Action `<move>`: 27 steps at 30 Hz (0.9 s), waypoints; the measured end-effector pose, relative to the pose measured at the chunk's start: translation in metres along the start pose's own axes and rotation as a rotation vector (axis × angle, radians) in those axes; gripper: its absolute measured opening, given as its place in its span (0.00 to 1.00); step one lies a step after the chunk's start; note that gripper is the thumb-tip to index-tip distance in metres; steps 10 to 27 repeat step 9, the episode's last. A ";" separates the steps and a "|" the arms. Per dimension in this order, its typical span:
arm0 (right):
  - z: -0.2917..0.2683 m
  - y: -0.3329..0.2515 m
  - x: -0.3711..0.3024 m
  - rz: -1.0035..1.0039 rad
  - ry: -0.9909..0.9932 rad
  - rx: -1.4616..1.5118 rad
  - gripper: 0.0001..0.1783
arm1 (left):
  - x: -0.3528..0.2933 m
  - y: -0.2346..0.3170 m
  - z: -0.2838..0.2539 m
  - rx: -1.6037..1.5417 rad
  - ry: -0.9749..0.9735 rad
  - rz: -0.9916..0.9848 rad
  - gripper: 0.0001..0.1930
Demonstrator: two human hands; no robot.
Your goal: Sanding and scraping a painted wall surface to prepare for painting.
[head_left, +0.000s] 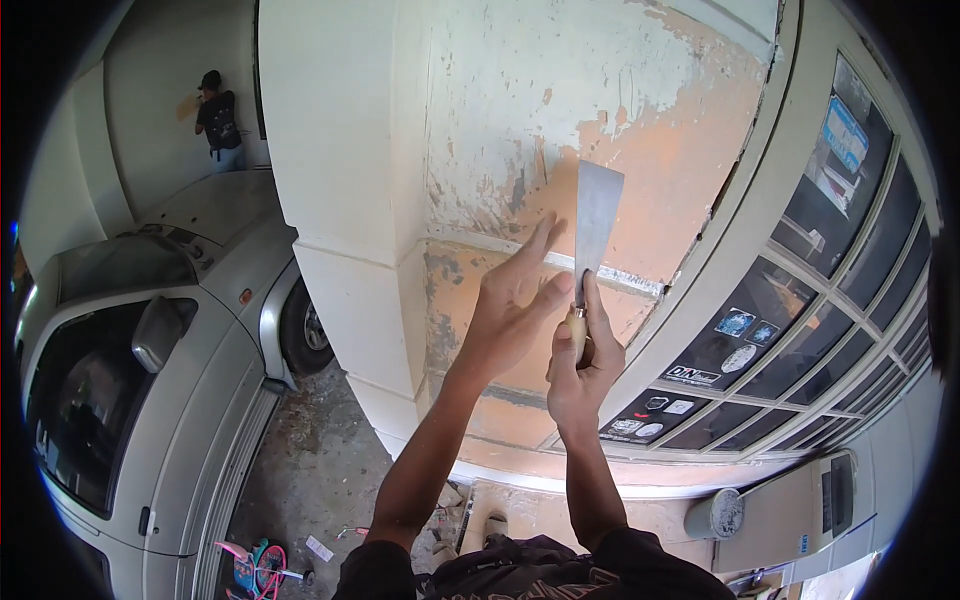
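My right hand (588, 372) is closed round the pale handle of a putty knife (597, 215), whose wide metal blade points up in front of the wall. Just left of the tool, my left hand (515, 305) is raised with its fingers apart and nothing in them; its thumb comes close to the base of the blade. Ahead of both hands is a wall (650, 170) with white paint partly gone, showing orange and grey patches. A narrow ledge (600, 270) crosses it behind the blade.
Paned windows (790, 310) with stickers stand at the right. A silver car (150, 370) fills the left, with a person (218, 125) beyond it at another wall. Below are a child's bicycle (265, 565), a bucket (715, 515) and a white appliance (800, 510).
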State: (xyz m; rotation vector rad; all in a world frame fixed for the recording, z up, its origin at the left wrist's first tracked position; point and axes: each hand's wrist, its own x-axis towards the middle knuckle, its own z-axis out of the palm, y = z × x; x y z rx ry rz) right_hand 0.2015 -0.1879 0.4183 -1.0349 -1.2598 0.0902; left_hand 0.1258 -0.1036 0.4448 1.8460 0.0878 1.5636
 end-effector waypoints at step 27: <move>-0.014 -0.040 0.017 -0.201 0.010 -0.759 0.25 | -0.018 0.003 0.018 -0.678 0.016 -0.733 0.20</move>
